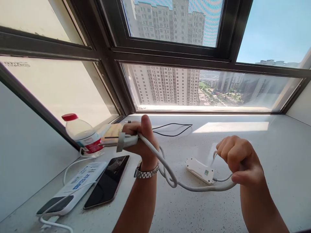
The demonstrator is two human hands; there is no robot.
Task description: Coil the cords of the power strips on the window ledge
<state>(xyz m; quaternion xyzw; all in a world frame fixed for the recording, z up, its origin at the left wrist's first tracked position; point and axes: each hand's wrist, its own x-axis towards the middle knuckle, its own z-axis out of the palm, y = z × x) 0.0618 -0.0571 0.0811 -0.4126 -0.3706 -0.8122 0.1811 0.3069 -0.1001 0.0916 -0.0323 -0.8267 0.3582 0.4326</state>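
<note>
My left hand (143, 139), with a metal watch (147, 173) on its wrist, is closed around a light grey power cord (157, 153) just behind its plug (126, 141). The plug's metal prongs point left, and the thumb sticks up. From there the cord loops down and runs across to my right hand (240, 158). Those fingers are curled in a fist around the cord, and the part inside the palm is hidden. Between the hands a white plastic box (200, 170) with a small printed code rests on the sill. A thin grey lead from it goes to my right hand.
At left lie a black phone (108, 181) and a white printed power bank (75, 187) with a white cable. A red-capped bottle (82, 134) stands in the corner beside a yellowish packet (114, 130). A black cable (173, 124) loops near the window frame (206, 112).
</note>
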